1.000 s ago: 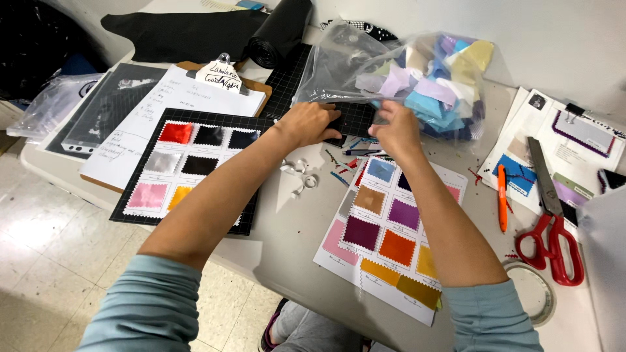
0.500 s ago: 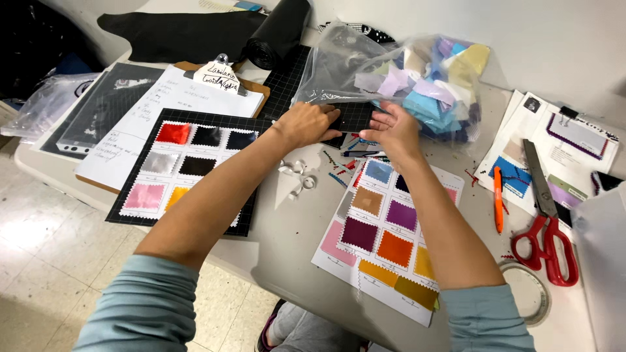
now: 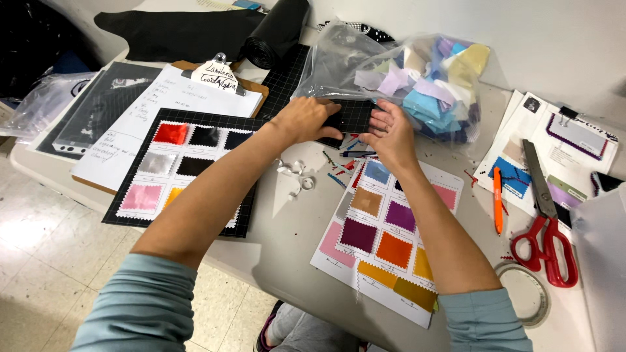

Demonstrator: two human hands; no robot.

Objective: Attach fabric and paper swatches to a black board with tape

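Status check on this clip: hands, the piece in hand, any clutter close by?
Left hand and right hand both on black swatch. Swatch flat on table, beside scrap bag. White strips near left wrist.

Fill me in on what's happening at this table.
A person holds a small black gridded piece between left hand and right hand, just in front of a clear bag of fabric scraps. Two swatch sheets lie below: a black one and a white one. Red scissors lie at right.
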